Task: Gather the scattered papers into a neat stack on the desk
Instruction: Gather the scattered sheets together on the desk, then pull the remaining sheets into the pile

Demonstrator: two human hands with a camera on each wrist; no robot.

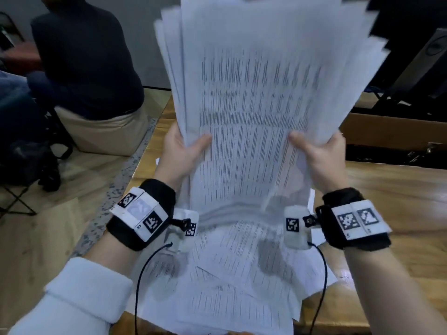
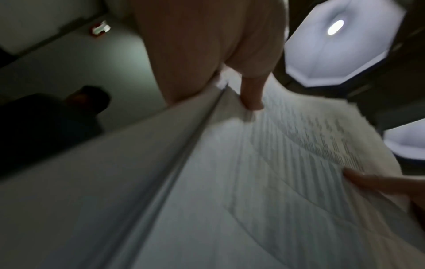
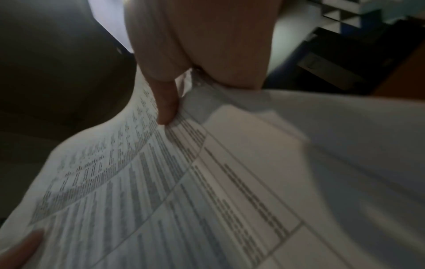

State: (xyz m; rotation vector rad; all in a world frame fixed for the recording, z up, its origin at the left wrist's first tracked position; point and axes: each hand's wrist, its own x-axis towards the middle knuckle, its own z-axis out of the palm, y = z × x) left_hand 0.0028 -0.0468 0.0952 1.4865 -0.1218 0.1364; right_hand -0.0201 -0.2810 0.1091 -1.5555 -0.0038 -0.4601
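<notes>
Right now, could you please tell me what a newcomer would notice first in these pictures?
A fanned sheaf of printed papers held upright fills the middle of the head view, with the left hand and right hand gripping its sides. More loose sheets lie scattered on the wooden desk below. A seated person in dark clothes is at upper left.

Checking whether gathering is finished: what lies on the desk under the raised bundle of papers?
More printed sheets lie loosely overlapped on the wooden desk, below the bundle gripped by left hand and right hand. Anything beneath those sheets is hidden.
</notes>
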